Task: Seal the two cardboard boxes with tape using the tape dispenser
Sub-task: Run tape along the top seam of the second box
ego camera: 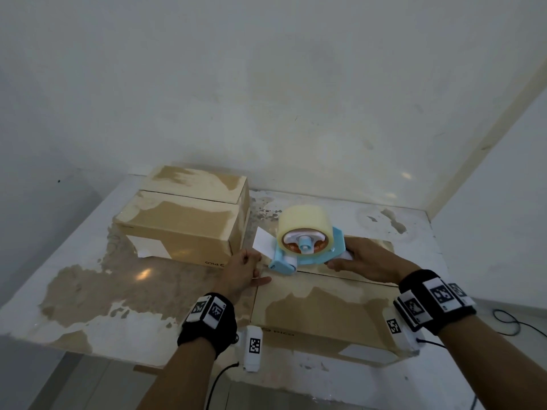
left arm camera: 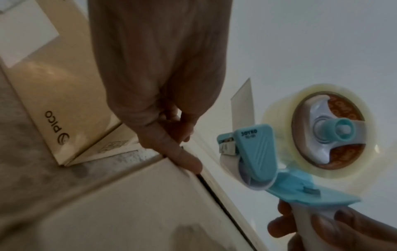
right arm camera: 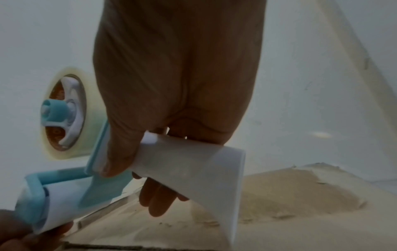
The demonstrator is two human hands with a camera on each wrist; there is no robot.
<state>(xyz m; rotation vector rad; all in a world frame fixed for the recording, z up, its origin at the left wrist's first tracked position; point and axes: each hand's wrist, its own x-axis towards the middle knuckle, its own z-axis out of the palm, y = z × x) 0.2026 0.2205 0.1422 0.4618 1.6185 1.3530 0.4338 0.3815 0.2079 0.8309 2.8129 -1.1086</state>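
Note:
The near cardboard box (ego camera: 319, 309) lies under both hands, its top seam running left to right. My right hand (ego camera: 364, 258) grips the white handle (right arm camera: 193, 161) of the blue tape dispenser (ego camera: 307, 255), which carries a roll of clear tape (ego camera: 302, 223). The dispenser's roller end sits at the left end of the seam. My left hand (ego camera: 242, 270) holds the box's left end, thumb (left arm camera: 182, 158) on the top edge by the seam, other fingers curled. A pale flap (left arm camera: 242, 105) sticks up from the dispenser's front. The second box (ego camera: 183, 220) stands at the back left, flaps closed.
Both boxes rest on a worn white table (ego camera: 88, 276) with peeled brown patches, set in a wall corner. The table's front edge runs just below the near box. Cables (ego camera: 509, 321) lie on the floor at the right.

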